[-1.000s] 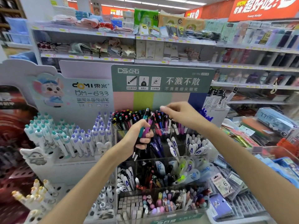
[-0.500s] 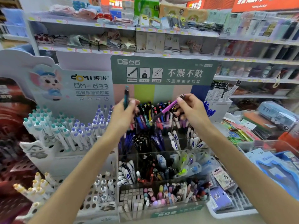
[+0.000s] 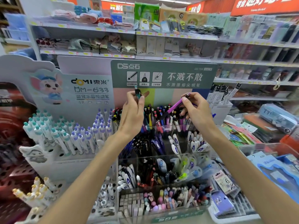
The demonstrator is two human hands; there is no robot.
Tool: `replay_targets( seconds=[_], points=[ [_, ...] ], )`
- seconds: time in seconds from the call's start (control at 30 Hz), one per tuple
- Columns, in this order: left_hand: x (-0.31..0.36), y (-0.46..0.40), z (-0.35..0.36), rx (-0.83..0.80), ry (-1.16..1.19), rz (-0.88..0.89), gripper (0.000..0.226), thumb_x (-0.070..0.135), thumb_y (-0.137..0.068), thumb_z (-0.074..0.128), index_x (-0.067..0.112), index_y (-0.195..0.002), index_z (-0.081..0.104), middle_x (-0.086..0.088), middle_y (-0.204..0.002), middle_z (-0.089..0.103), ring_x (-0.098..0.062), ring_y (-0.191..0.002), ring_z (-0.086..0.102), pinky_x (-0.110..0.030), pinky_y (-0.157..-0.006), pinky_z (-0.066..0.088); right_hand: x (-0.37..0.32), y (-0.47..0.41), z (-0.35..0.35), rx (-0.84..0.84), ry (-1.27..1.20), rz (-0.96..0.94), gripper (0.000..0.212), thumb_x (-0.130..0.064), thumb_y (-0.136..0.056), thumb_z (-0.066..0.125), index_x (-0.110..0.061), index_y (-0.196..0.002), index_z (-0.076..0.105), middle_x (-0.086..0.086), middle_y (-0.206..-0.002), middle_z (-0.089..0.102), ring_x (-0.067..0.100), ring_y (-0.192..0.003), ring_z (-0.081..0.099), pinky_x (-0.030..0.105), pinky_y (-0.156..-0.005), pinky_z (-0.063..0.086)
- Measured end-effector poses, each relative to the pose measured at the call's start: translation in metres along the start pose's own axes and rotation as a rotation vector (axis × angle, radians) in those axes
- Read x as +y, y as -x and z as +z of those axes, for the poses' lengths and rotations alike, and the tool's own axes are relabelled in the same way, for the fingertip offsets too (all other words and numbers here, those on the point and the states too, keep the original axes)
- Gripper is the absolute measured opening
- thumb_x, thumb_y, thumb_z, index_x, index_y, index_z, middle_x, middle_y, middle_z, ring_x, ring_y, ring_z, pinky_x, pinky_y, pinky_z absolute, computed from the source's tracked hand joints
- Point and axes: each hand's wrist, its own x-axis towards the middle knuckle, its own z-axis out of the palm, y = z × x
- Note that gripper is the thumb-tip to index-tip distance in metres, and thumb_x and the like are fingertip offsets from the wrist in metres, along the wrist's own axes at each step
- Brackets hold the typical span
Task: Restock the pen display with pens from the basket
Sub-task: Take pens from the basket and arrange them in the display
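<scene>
Purple plastic catches my eye first: my right hand pinches a purple pen between thumb and fingertips, holding it on a slant with its tip pointing down-left over the top row of the pen display. My left hand is raised beside it, thumb and forefinger pinching a teal pen upright, its cap end poking above my fingers in front of the green header card. Both hands hover above the clear compartments, which are crowded with mixed pens standing on end. To the left stands a white cartoon-mouse rack with teal- and purple-capped pens. I cannot see the basket.
</scene>
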Motion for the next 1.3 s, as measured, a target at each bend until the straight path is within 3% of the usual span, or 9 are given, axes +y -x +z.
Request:
replay_targets(
  seconds=[0.1,0.23,0.37,0.5,0.67,0.83,0.97,1.07,1.3],
  points=[
    [-0.003,0.0,0.01,0.097,-0.124,0.053,0.011,0.027,-0.103,0.035,0.015,-0.101,0.035,0.014,-0.076,0.047,-0.017,-0.086,0.042,-0.035,-0.08,0.037,0.001,0.0,-0.002,0.004,0.01,-0.026,0.006,-0.017,-0.097,0.05,-0.02,-0.095,0.055,-0.002,-0.076,0.06,0.011,-0.058,0.056,0.025,-0.06,0.041],
    [-0.013,0.003,0.02,0.1,-0.357,0.116,0.028,0.032,-0.1,0.043,0.007,-0.112,0.05,-0.007,-0.107,0.063,-0.02,-0.101,0.047,-0.032,-0.098,0.03,0.002,0.001,-0.003,0.001,0.032,-0.044,0.005,-0.017,-0.097,0.051,-0.02,-0.095,0.056,-0.002,-0.076,0.06,0.011,-0.058,0.057,0.026,-0.061,0.043],
    [-0.028,0.01,0.016,0.153,-0.66,0.211,0.037,0.044,-0.08,0.071,0.013,-0.1,0.072,-0.002,-0.105,0.068,-0.027,-0.099,0.052,-0.032,-0.085,0.027,0.003,0.002,-0.007,0.0,0.041,-0.055,0.007,-0.018,-0.096,0.052,-0.022,-0.092,0.055,-0.005,-0.077,0.06,0.008,-0.056,0.056,0.022,-0.057,0.044],
    [-0.027,0.015,0.01,0.212,-0.671,0.251,0.047,0.044,-0.066,0.082,0.025,-0.106,0.065,0.004,-0.088,0.073,-0.023,-0.092,0.063,-0.033,-0.09,0.026,0.005,0.0,-0.012,0.004,0.031,-0.034,0.004,-0.017,-0.097,0.051,-0.019,-0.095,0.055,-0.007,-0.078,0.06,0.005,-0.055,0.055,0.019,-0.056,0.045],
    [-0.035,0.007,0.004,0.176,-0.731,0.242,0.046,0.05,-0.07,0.077,0.028,-0.108,0.064,0.002,-0.091,0.072,-0.023,-0.099,0.061,-0.03,-0.091,0.025,0.006,-0.001,-0.015,-0.014,0.033,-0.024,0.007,-0.016,-0.097,0.052,-0.013,-0.1,0.056,-0.005,-0.079,0.06,0.006,-0.055,0.055,0.02,-0.057,0.045],
    [-0.029,0.009,0.012,0.154,-0.748,0.323,0.039,0.038,-0.071,0.081,0.02,-0.103,0.069,-0.002,-0.092,0.074,-0.023,-0.097,0.064,-0.033,-0.091,0.028,0.004,0.0,-0.019,-0.053,0.026,-0.051,0.007,-0.015,-0.096,0.052,-0.014,-0.1,0.058,-0.006,-0.08,0.06,0.007,-0.056,0.056,0.019,-0.057,0.047],
    [-0.043,0.024,0.005,0.205,-0.813,0.392,0.025,0.038,-0.088,0.061,0.023,-0.105,0.072,0.003,-0.107,0.07,-0.022,-0.105,0.051,-0.037,-0.091,0.032,0.001,-0.002,-0.018,-0.088,0.02,-0.085,0.008,-0.013,-0.096,0.053,-0.018,-0.097,0.059,-0.004,-0.081,0.062,0.009,-0.059,0.059,0.019,-0.058,0.047],
    [-0.042,0.023,0.002,0.19,-0.83,0.379,0.022,0.037,-0.088,0.062,0.025,-0.104,0.074,0.002,-0.106,0.066,-0.021,-0.102,0.046,-0.036,-0.087,0.032,-0.003,-0.007,-0.009,-0.079,0.02,-0.115,0.01,-0.012,-0.095,0.054,-0.019,-0.098,0.06,-0.002,-0.081,0.065,0.013,-0.069,0.064,0.025,-0.062,0.052],
    [-0.034,0.017,-0.005,0.137,-0.736,0.282,0.022,0.035,-0.081,0.073,0.025,-0.101,0.072,0.006,-0.093,0.071,-0.022,-0.087,0.058,-0.034,-0.079,0.036,-0.014,-0.019,0.023,-0.227,0.392,-0.364,0.017,-0.02,-0.093,0.059,-0.013,-0.108,0.064,0.0,-0.089,0.07,0.015,-0.078,0.067,0.038,-0.079,0.055]
  ],
)
